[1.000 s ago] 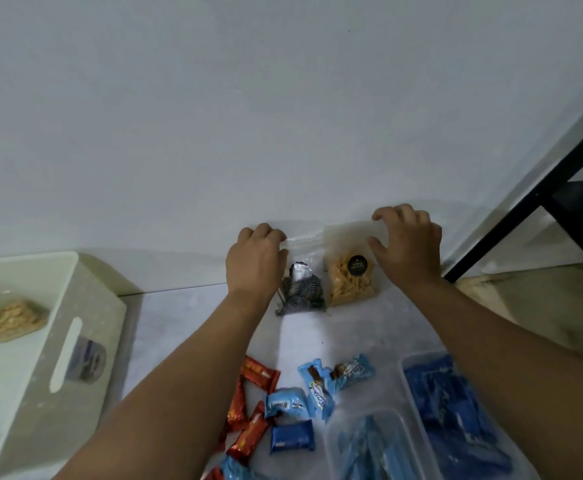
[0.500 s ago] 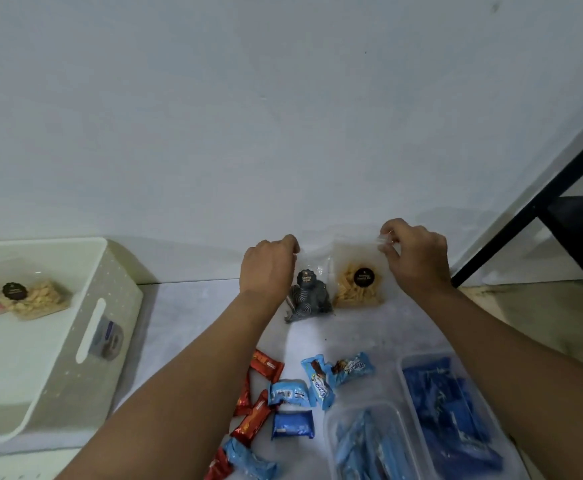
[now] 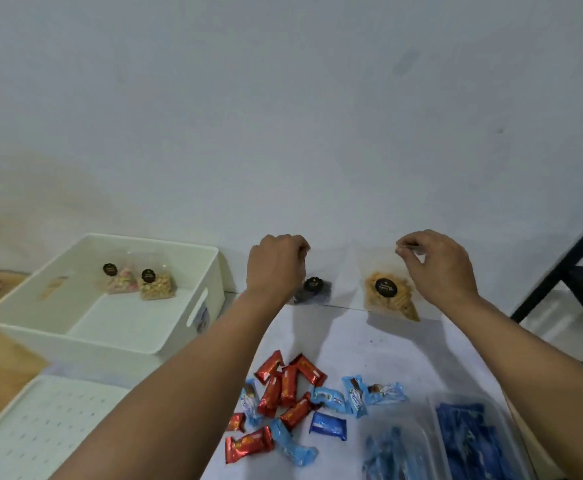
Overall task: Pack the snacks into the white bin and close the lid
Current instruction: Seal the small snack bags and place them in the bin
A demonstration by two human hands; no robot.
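My left hand [image 3: 276,266] pinches the top of a clear bag of dark snacks [image 3: 312,289], lifted just off the white table near the wall. My right hand [image 3: 437,265] pinches the top of a clear bag of orange snacks [image 3: 389,294], which hangs above the table. The white bin [image 3: 137,332] stands open at the left with two snack bags [image 3: 137,285] inside at its far end. Its perforated white lid [image 3: 40,427] lies flat in front of it. Red wrapped bars [image 3: 283,386] and light blue wrapped snacks [image 3: 356,394] lie scattered on the table [image 3: 369,341] between my forearms.
Two clear tubs [image 3: 456,441] of blue packets sit at the lower right. A black metal frame [image 3: 567,261] leans at the far right. A plain wall rises right behind the table. Wooden floor shows at the left edge.
Both hands have lifted their bags and drawn them apart, the orange one to the right. The view has swung left, bringing the whole bin and its lid into sight.
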